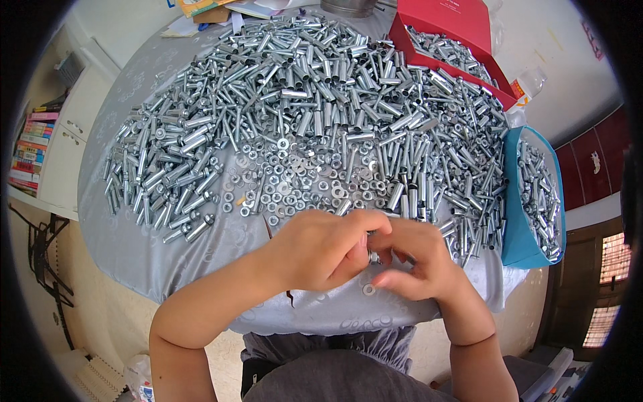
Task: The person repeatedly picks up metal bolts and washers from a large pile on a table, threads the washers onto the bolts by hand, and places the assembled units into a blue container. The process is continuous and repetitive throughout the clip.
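Observation:
My left hand point(328, 253) is closed, fingers bent and thumb pressed in, over the near edge of the table. A small shiny metal fastener end point(374, 257), like a nut on a bolt, pokes out beside its fingertips; the rest is hidden in the grip. Facing it, my right hand point(418, 260) has curled fingers reaching to the left hand and a thumb held apart. Whether its fingertips touch the fastener is hidden. Just below the right thumb, a single washer point(368, 289) lies on the cloth. Loose nuts and washers point(288, 184) spread beyond both hands.
A big heap of metal sleeves and bolts point(288, 80) covers much of the grey tablecloth point(120, 244). Assembled anchor bolts point(194, 224) lie at left. An open red box point(499, 90) and a teal bag point(516, 231), both filled with metal parts, stand on the right.

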Motion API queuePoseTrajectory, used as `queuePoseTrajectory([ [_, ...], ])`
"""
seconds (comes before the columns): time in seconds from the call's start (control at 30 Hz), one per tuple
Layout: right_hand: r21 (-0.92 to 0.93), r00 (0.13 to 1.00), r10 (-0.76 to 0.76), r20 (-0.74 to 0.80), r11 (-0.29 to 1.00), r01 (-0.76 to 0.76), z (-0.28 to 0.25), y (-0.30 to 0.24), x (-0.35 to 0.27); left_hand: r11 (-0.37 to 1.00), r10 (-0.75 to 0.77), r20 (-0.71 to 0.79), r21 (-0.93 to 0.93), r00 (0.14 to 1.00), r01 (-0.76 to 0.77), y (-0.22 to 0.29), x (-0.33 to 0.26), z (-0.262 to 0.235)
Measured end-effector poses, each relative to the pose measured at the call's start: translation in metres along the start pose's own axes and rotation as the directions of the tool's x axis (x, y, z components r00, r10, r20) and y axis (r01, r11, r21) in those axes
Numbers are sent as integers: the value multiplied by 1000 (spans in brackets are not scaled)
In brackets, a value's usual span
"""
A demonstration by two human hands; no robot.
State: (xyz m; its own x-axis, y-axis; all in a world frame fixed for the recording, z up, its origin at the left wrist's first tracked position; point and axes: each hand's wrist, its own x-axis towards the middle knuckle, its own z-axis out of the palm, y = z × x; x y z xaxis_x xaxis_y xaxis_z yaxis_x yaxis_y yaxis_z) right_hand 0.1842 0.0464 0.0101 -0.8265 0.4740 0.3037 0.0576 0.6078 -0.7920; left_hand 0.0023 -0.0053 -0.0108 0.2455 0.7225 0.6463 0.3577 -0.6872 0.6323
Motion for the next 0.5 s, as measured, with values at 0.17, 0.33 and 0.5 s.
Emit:
queuePoseTrajectory([
  [0.17,-67,996,53,-66,996,-57,1,-11,2,999,-17,27,39,999,16,2,2,-5],
  [0.33,-5,999,-17,-33,1000,17,3,-3,2,1000,-10,5,19,1000,10,-1,-1,0],
  [0.5,-70,998,-7,-66,998,2,7,-6,0,999,-25,-5,22,1000,25,0,0,-2],
])
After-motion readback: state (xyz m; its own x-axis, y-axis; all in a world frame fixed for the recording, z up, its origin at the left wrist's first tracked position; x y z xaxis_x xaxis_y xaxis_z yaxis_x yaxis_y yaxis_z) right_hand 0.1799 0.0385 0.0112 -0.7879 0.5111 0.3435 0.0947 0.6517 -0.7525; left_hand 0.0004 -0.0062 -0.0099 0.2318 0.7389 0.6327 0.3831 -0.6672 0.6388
